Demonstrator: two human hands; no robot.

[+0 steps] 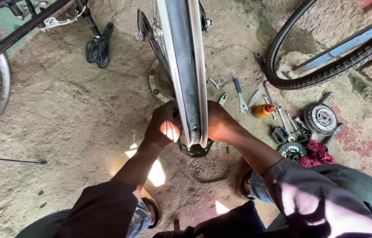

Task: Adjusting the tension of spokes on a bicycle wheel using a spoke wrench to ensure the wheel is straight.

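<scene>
The bare silver metal bicycle rim with its dark inner strip [186, 66] stands upright on the gritty concrete floor [62, 114], edge toward me, so I can brace it from both sides. My left hand [163, 125] curls around its left flank; my right hand [219, 123] clasps the right. A black toothed part [196, 151] sits beneath. Steel spanners [240, 94], a yellow plastic oil bottle [263, 110] and grey toothed sprockets [321, 118] lie well apart to the right.
</scene>
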